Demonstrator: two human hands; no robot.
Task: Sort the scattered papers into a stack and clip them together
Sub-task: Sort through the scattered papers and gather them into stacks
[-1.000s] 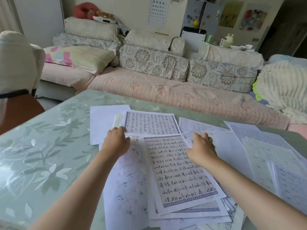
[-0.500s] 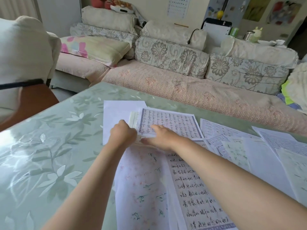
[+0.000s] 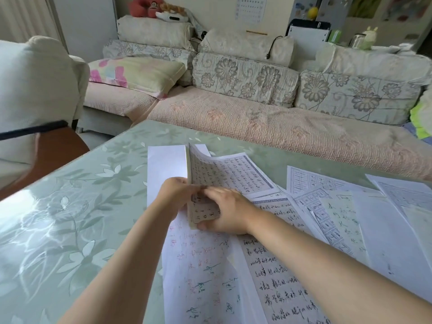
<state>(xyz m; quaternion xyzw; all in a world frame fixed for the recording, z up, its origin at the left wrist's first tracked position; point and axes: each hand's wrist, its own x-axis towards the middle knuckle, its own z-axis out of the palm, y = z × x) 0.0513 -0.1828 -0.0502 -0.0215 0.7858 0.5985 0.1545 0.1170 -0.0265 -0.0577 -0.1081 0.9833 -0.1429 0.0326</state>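
At sheet (image 3: 224, 171) edge: left hand (image 3: 175, 195), right hand (image 3: 226, 213) grip.

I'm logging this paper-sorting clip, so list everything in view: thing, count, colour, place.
table: one, pale green floral cover, foreground
papers: many overlapping, white, written on, across table
blank sheet: one, white, left of spread
bordered sheet: one, pale, blue border, lifted between both hands
sofa: one, pink seat, floral cushions, behind table
pillow: one, pink and yellow, sofa's left end
plush toy: one, red, atop sofa back
chair: one, cream cover, left edge
left hand: one, holds bordered sheet's raised edge
right hand: one, pinches its near end
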